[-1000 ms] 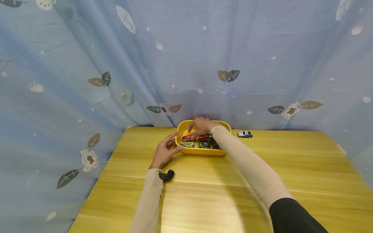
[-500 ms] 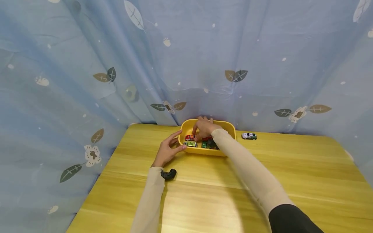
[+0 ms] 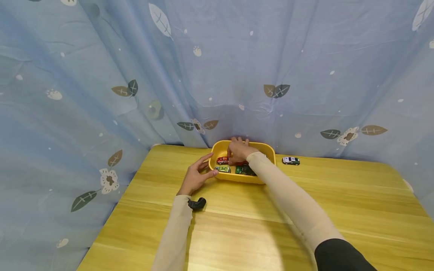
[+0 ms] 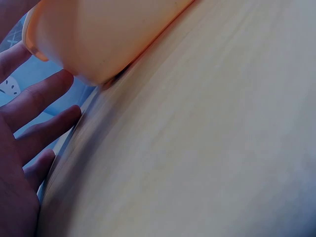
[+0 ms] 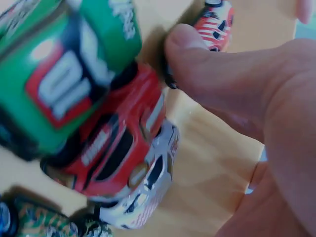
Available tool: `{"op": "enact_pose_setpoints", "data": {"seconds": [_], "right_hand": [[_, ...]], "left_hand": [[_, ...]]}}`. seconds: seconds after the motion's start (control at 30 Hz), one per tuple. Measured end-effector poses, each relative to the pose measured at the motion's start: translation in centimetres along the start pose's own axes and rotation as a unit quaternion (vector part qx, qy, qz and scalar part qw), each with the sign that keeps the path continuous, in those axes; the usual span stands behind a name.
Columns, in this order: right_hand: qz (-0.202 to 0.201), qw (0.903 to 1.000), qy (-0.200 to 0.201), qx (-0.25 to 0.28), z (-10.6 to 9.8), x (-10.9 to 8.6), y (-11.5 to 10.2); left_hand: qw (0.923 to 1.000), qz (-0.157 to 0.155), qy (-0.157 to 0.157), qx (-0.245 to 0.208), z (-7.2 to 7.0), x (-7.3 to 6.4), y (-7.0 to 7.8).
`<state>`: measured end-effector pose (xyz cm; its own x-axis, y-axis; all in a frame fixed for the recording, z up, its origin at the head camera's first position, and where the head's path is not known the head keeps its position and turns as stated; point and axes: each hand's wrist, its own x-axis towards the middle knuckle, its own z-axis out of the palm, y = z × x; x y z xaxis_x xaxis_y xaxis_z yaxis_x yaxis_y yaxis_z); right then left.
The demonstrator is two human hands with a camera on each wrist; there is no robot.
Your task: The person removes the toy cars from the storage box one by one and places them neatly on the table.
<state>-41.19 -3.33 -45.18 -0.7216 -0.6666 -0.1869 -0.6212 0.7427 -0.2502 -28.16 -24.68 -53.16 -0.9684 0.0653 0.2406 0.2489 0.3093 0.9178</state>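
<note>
In the head view, a yellow plastic bin (image 3: 247,180) with toy cars in it stands at the table's back edge. My left hand (image 3: 194,178) rests against its left end, thumb at the front rim, other fingers spread along the side and straight in the left wrist view. Inside the bin, my right hand (image 3: 239,149) reaches down and pinches the end of a red toy car (image 3: 222,160). The right wrist view has the thumb lying over that car's striped body (image 5: 215,27); the other fingertips are hidden. A light green toy car (image 3: 222,169) lies in front of it.
Beside the pinched car are a green toy car (image 5: 69,74), another red one (image 5: 121,138), a silver-white one (image 5: 143,190) and a camouflage-patterned one (image 5: 42,219). A white and green toy car (image 3: 291,160) sits on the table right of the bin. A patterned blue curtain (image 3: 237,67) hangs behind.
My right hand's fingers have come down and closed in at the red car's right end. The left hand has stayed at the bin's left end. The view has shifted slightly.
</note>
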Motion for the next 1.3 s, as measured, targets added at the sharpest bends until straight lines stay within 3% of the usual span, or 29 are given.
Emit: {"op": "enact_pose_setpoints", "data": {"seconds": [0.33,0.57,0.9,1.3], "right_hand": [[-0.028,0.9995,0.008,0.008,-0.1,-0.4,0.9],[-0.047,0.9976,0.048,-0.017,-1.2,-1.5,1.0],[-0.061,0.9939,0.091,0.011,-4.3,-5.5,3.6],[-0.051,0.9903,0.127,-0.025,-6.9,-11.1,7.3]], "left_hand": [[0.9999,0.0,0.01,0.006,0.2,0.1,-0.1],[0.9999,-0.006,0.012,0.009,0.4,0.1,-0.1],[1.0,-0.008,0.002,-0.005,0.2,-0.2,0.1],[0.9998,-0.018,0.009,0.006,0.3,-0.1,0.1]]}}
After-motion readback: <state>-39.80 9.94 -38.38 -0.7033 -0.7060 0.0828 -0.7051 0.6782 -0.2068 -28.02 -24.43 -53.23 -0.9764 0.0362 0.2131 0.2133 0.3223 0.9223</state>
